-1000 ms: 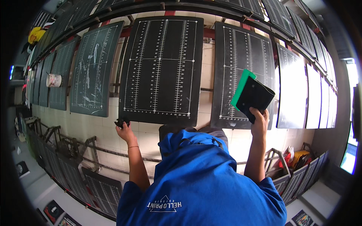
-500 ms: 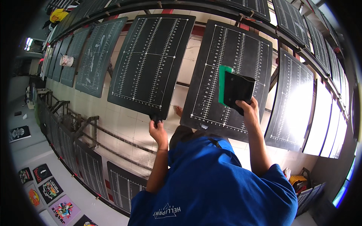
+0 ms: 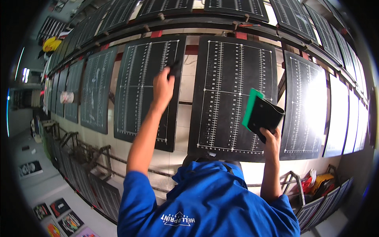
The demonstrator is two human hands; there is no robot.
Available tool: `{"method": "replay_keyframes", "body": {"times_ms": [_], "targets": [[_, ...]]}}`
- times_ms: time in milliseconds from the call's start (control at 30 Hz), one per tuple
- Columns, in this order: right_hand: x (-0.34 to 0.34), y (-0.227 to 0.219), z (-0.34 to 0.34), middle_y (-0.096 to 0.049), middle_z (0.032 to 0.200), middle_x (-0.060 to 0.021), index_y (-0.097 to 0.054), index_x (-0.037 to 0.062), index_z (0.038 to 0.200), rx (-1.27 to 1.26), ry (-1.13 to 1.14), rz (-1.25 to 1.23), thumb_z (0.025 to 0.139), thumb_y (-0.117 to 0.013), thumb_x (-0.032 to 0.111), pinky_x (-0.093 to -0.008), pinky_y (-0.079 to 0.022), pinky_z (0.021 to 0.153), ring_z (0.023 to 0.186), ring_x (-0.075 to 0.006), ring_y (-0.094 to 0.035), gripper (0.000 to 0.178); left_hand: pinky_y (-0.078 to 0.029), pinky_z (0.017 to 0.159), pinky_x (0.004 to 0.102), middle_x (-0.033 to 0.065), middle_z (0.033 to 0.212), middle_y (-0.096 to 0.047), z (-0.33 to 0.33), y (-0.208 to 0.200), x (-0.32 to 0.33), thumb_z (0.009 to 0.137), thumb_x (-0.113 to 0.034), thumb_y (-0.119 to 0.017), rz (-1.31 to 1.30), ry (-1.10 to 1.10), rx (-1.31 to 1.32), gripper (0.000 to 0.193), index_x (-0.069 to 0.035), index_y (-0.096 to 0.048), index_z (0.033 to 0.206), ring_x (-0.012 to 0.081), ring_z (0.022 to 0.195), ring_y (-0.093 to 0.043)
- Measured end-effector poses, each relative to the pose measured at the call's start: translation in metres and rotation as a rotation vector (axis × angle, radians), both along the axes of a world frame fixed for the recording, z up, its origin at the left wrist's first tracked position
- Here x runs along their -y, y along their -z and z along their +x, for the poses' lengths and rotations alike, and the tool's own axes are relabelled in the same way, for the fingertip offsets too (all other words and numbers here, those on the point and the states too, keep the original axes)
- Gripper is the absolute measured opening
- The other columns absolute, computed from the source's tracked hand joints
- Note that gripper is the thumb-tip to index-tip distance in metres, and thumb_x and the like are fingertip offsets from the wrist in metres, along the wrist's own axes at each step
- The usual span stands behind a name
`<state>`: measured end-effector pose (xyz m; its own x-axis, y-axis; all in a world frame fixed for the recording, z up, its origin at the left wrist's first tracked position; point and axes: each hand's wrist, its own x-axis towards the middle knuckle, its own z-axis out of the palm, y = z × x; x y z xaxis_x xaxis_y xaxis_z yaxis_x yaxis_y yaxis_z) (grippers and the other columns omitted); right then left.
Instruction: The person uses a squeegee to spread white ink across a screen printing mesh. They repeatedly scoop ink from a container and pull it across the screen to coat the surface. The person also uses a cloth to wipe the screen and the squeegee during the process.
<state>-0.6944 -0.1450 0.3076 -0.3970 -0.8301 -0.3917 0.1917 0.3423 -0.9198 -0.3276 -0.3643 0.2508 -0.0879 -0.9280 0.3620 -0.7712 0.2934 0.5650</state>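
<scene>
My left hand (image 3: pixel 162 90) is stretched out over the black board with white rulers (image 3: pixel 136 106) left of centre. Its fingers are closed on a small black thing (image 3: pixel 173 69), smeared by motion and too dark to name, near that board's right edge. On the other side, my right hand (image 3: pixel 271 139) grips a black squeegee with a green blade (image 3: pixel 265 114). The squeegee is tilted, its green side facing left. It is held over the lower right part of a second ruled black board (image 3: pixel 219 118); whether it touches cannot be told.
More ruled boards stand in rows, including a glossy one (image 3: pixel 304 106) at right and a worn one (image 3: pixel 96 91) at left. A dark rail (image 3: pixel 197 21) crosses behind them. A whitish tub (image 3: pixel 68 97) sits on a left board. Printed pieces (image 3: pixel 71 223) lie at lower left.
My left hand has moved up and forward from the left board's near corner to its far right side, the black thing with it. The squeegee has shifted right and lower in view. The view has shifted too.
</scene>
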Motion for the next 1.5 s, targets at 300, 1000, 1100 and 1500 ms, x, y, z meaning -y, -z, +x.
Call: {"method": "replay_keyframes", "body": {"times_ms": [300, 1000, 1100, 1500], "targets": [[-0.096, -0.006, 0.020, -0.066, 0.102, -0.0074, -0.064, -0.0021, 0.113, -0.172, 0.529, 0.153, 0.078, -0.068, 0.006, -0.0312, -0.046, 0.089, 0.094, -0.0181, -0.061, 0.036, -0.054, 0.085, 0.0530, 0.0262, 0.097, -0.069, -0.028, 0.026, 0.286, 0.093, -0.010, -0.046, 0.097, 0.005, 0.511, 0.022, -0.003, -0.066, 0.097, 0.0443, 0.096, -0.067], [-0.090, 0.002, 0.074, -0.066, 0.106, -0.0106, -0.062, -0.0060, 0.115, -0.150, 0.433, 0.192, 0.078, -0.071, 0.010, -0.0322, -0.044, 0.092, 0.098, -0.0193, -0.060, 0.041, -0.054, 0.077, 0.0477, 0.0215, 0.089, -0.068, -0.049, 0.055, 0.261, 0.082, 0.001, -0.056, 0.103, 0.835, 0.756, 0.017, -0.007, -0.065, 0.094, 0.0410, 0.090, -0.066], [-0.106, 0.010, 0.069, -0.066, 0.107, -0.0118, -0.061, -0.0061, 0.116, -0.132, 0.419, 0.198, 0.078, -0.069, 0.010, -0.0323, -0.044, 0.093, 0.099, -0.0200, -0.060, 0.042, -0.057, 0.077, 0.0468, 0.0187, 0.087, -0.070, -0.054, 0.042, 0.217, 0.082, -0.001, -0.058, 0.184, 0.847, 0.850, 0.017, -0.009, -0.068, 0.094, 0.0376, 0.090, -0.069], [-0.159, 0.021, 0.052, -0.066, 0.100, -0.0104, -0.062, -0.0057, 0.110, 0.005, 0.390, 0.121, 0.080, -0.068, 0.009, -0.0298, -0.046, 0.090, 0.094, -0.0174, -0.061, 0.033, -0.054, 0.074, 0.0480, 0.0198, 0.089, -0.066, 0.007, 0.017, -0.004, 0.081, 0.011, -0.049, 0.386, 0.870, 0.677, 0.033, -0.008, -0.063, 0.104, 0.0403, 0.088, -0.065]]}}
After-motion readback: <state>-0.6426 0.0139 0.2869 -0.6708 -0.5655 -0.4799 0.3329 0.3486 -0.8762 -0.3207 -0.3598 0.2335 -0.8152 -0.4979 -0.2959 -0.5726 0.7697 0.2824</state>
